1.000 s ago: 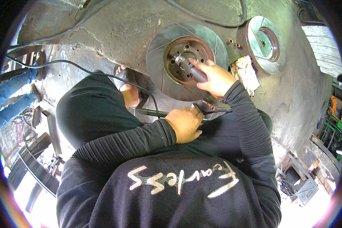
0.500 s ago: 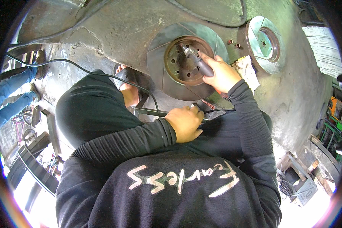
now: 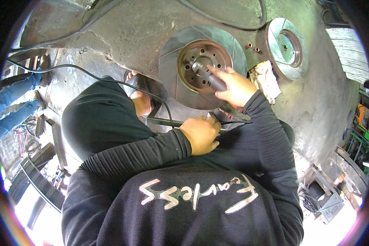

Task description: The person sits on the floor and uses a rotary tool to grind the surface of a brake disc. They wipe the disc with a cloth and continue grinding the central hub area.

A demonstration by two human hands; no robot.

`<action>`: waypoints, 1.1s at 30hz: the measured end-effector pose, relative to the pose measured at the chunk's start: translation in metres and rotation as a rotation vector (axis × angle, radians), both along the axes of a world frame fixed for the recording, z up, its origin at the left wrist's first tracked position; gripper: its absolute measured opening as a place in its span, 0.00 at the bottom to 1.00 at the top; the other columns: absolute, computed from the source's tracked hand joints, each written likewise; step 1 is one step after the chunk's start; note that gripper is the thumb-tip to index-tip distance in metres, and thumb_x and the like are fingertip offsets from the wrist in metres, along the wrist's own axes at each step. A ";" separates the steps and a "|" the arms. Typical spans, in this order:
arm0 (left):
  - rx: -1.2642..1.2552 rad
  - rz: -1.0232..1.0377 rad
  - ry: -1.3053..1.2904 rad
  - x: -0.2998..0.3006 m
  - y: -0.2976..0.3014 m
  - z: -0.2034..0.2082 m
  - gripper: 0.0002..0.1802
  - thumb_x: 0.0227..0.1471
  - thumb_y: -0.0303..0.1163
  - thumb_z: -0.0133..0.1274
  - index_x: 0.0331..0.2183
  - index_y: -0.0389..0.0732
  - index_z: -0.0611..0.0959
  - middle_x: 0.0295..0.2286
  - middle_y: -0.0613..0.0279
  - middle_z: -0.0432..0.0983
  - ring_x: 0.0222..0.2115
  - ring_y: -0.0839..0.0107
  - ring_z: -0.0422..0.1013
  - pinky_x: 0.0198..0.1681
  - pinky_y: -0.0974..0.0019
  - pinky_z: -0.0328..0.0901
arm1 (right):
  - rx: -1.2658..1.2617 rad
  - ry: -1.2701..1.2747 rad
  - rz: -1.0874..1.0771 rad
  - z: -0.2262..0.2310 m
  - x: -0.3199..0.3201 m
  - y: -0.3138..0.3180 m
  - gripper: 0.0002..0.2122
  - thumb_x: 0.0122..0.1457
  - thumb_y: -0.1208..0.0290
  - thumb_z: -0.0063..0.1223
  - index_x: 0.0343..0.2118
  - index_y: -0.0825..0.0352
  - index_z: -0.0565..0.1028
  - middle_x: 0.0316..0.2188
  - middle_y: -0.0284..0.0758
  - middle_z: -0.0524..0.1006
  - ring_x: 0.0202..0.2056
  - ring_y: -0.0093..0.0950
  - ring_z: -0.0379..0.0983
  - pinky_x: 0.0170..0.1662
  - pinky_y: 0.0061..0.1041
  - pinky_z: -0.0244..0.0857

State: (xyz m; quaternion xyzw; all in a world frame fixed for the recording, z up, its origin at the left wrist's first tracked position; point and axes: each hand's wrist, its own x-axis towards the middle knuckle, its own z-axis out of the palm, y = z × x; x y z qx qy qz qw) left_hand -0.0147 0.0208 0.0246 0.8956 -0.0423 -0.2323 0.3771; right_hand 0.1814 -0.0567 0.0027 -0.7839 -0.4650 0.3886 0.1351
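Observation:
My right hand is closed around a dark grey die grinder. The grinder's head reaches into the rusty hub recess of a large brake disc in front of me. Its tip is at the left part of the hub face, among bolt holes; actual contact is hard to see. My left hand lies palm down over my lap with its fingers curled. A black cable runs in from the left, goes out of sight by that hand and shows again past the fingertips. What is under the fingers is hidden.
A second brake disc lies at the upper right. Two small copper-coloured rings and a crumpled stained cloth are between the discs. A grey hose curves along the far side. Another person's legs show at the left edge.
The grinder's tip has moved left and toward me inside the hub recess, with my right hand shifting slightly the same way. My left hand stays nearly still.

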 end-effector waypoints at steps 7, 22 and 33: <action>-0.004 0.002 -0.011 0.000 0.001 -0.001 0.25 0.46 0.43 0.58 0.42 0.35 0.77 0.33 0.51 0.74 0.36 0.52 0.74 0.38 0.53 0.71 | -0.028 0.019 -0.012 0.003 0.002 0.002 0.37 0.48 0.68 0.57 0.65 0.54 0.58 0.46 0.55 0.67 0.34 0.45 0.77 0.40 0.37 0.73; 0.006 0.041 -0.041 0.000 0.000 0.000 0.25 0.46 0.44 0.58 0.41 0.35 0.77 0.33 0.51 0.74 0.36 0.53 0.74 0.38 0.52 0.71 | 0.006 -0.029 -0.090 0.008 0.010 0.003 0.37 0.49 0.67 0.58 0.65 0.53 0.59 0.45 0.56 0.68 0.40 0.48 0.75 0.45 0.37 0.71; 0.011 0.009 0.001 0.002 0.001 0.003 0.27 0.47 0.44 0.58 0.44 0.35 0.76 0.34 0.51 0.74 0.36 0.53 0.74 0.38 0.53 0.71 | -0.020 0.012 -0.038 0.006 0.006 0.001 0.38 0.48 0.67 0.58 0.65 0.54 0.58 0.45 0.55 0.67 0.35 0.45 0.76 0.42 0.36 0.72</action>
